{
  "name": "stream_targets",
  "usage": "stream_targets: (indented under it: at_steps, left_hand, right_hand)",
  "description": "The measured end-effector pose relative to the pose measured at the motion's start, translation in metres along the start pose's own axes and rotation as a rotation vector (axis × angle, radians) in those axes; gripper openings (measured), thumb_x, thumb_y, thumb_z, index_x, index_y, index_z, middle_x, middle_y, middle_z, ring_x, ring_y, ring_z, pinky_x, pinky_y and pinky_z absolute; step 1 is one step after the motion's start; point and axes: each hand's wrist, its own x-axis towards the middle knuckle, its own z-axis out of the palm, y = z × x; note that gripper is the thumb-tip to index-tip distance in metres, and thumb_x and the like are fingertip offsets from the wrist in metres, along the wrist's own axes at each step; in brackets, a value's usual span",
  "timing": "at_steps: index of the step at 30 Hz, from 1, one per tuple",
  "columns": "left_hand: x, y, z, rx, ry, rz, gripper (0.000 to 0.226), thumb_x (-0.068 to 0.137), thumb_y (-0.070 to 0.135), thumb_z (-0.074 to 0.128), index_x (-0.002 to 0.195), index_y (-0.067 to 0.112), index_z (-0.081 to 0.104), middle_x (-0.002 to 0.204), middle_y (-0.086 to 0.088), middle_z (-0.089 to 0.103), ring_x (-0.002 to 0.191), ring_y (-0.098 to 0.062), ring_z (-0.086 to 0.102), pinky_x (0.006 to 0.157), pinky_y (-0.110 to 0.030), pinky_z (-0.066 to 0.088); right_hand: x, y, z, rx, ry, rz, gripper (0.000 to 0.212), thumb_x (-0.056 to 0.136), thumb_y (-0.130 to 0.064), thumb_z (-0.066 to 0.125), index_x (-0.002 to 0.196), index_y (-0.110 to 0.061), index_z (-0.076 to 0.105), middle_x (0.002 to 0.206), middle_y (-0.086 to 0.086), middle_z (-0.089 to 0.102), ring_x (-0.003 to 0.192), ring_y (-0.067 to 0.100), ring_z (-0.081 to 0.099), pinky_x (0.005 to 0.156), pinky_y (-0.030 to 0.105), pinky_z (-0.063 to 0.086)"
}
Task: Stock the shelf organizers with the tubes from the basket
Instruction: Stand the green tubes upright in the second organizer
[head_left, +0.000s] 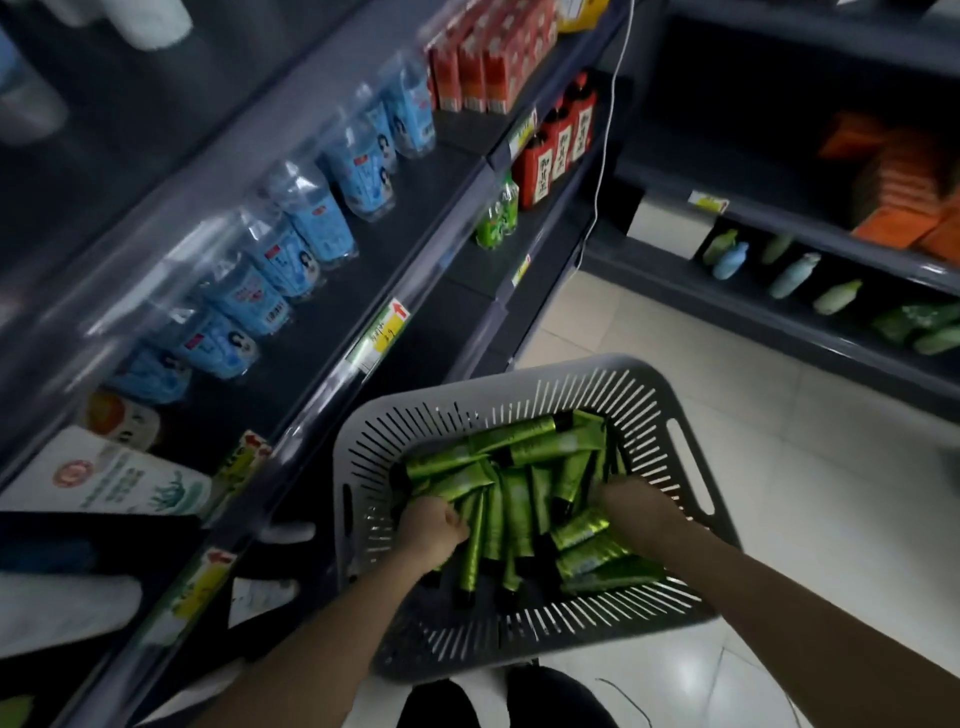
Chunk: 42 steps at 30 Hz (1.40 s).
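Both hands are down in the grey slotted basket (613, 374), which sits on the floor just beside the shelf unit (291, 431).

- Green tubes (519, 504): loose, crisscrossed heap in the basket. None seen on the shelf yet.
- Left hand (434, 530): grip closed, fingers curled round a bunch of tubes.
- Right hand (641, 512): fingers buried among the tubes and blurred. Cannot tell whether its grip holds anything.

Risks, as judged:
- A fistful taken from a tangled pile may shed tubes on lifting. The foil looks slick, so they could slide out onto the floor.
- The clear shelf organizers (270, 208) already hold blue pouches (317, 218). Pushing tubes in could tip pouches or mix products.
- Tubes may go in with caps facing either way.

Writing:
- Red bottles (558, 150): vertical Chinese characters on pale labels, too small to read.
- Yellow price labels (387, 327): red arrows and handwriting, illegible.
- Tube print: unreadable.
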Motion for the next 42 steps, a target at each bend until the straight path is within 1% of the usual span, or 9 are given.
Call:
stream_targets:
  at_steps: [6,10,14,19,22,25,31,36,42]
  left_hand:
    - [0.016,0.008,0.031,0.112,0.001,-0.017,0.036,0.088,0.020,0.061,0.059,0.018,0.039,0.061,0.002,0.041,0.069,-0.016,0.049,0.057,-0.025,0.032]
    - [0.025,0.010,0.044,0.089,0.100,-0.033,0.037,0.087,0.024,0.065,0.059,0.016,0.042,0.066,-0.003,0.054,0.073,-0.021,0.059,0.057,-0.026,0.034]
    - [0.032,0.009,0.045,0.140,0.126,-0.048,0.016,0.086,0.020,0.065,0.077,0.007,0.060,0.084,-0.010,0.065,0.084,-0.026,0.065,0.062,-0.028,0.042]
    - [0.033,0.001,0.042,0.078,0.096,-0.017,0.029,0.088,0.005,0.054,0.064,0.018,0.045,0.068,0.003,0.049,0.078,-0.019,0.060,0.058,-0.022,0.037]
    - [0.024,0.000,0.034,-0.044,0.079,0.062,0.010,0.089,0.006,0.053,0.093,0.015,0.053,0.076,0.004,0.052,0.082,-0.018,0.060,0.055,-0.019,0.036]
    - [0.016,0.000,0.026,-0.157,0.056,0.094,0.029,0.093,0.013,0.051,0.121,0.015,0.044,0.084,-0.002,0.054,0.067,-0.012,0.053,0.053,-0.019,0.039]
    - [-0.014,0.018,-0.010,-0.286,0.104,0.187,0.018,0.094,0.017,0.048,0.082,0.016,0.034,0.072,0.000,0.036,0.058,-0.010,0.036,0.050,-0.019,0.030]
    - [-0.047,0.039,-0.062,-0.606,0.183,0.208,0.009,0.091,0.017,0.053,0.092,0.012,0.045,0.084,-0.005,0.051,0.076,-0.018,0.054,0.067,-0.037,0.050]
    - [-0.102,0.057,-0.134,-0.807,0.265,0.334,0.011,0.093,0.021,0.056,0.094,0.014,0.048,0.092,-0.005,0.054,0.087,-0.018,0.057,0.079,-0.037,0.053]
  right_hand:
    - [0.017,0.002,0.016,-0.159,0.024,-0.037,0.034,0.084,-0.004,0.051,0.117,-0.010,0.058,0.122,0.012,0.054,0.116,0.031,0.048,0.099,0.037,0.044]
    - [0.018,0.003,0.013,-0.248,0.024,0.001,0.039,0.087,-0.006,0.049,0.126,-0.012,0.051,0.127,0.012,0.046,0.121,0.030,0.041,0.098,0.036,0.041]
    - [0.019,0.004,0.008,-0.206,-0.074,0.030,0.044,0.087,-0.005,0.052,0.130,-0.014,0.047,0.128,0.009,0.055,0.120,0.028,0.052,0.096,0.037,0.045]
    - [0.017,0.003,0.002,-0.228,-0.111,0.009,0.042,0.089,-0.005,0.049,0.130,-0.014,0.050,0.125,0.009,0.060,0.117,0.028,0.057,0.097,0.039,0.046]
    - [0.013,0.005,-0.007,-0.076,-0.086,-0.018,0.035,0.087,-0.008,0.055,0.122,-0.012,0.055,0.123,0.011,0.059,0.117,0.028,0.056,0.095,0.034,0.045]
    - [0.010,0.003,-0.029,0.115,-0.032,-0.040,0.028,0.082,-0.016,0.065,0.109,-0.013,0.059,0.112,0.010,0.063,0.106,0.026,0.059,0.083,0.028,0.046]
    - [-0.015,-0.015,-0.093,0.461,0.075,-0.100,0.013,0.087,-0.016,0.063,0.098,-0.010,0.065,0.093,0.003,0.063,0.079,0.021,0.069,0.061,0.022,0.049]
    - [-0.049,-0.029,-0.163,0.800,0.137,-0.153,0.003,0.086,-0.006,0.064,0.088,-0.007,0.063,0.081,0.013,0.067,0.063,0.018,0.070,0.058,0.030,0.059]
    - [-0.086,-0.061,-0.243,0.913,0.318,-0.312,0.017,0.085,-0.015,0.068,0.088,0.001,0.065,0.083,0.017,0.068,0.066,0.019,0.068,0.059,0.026,0.058]
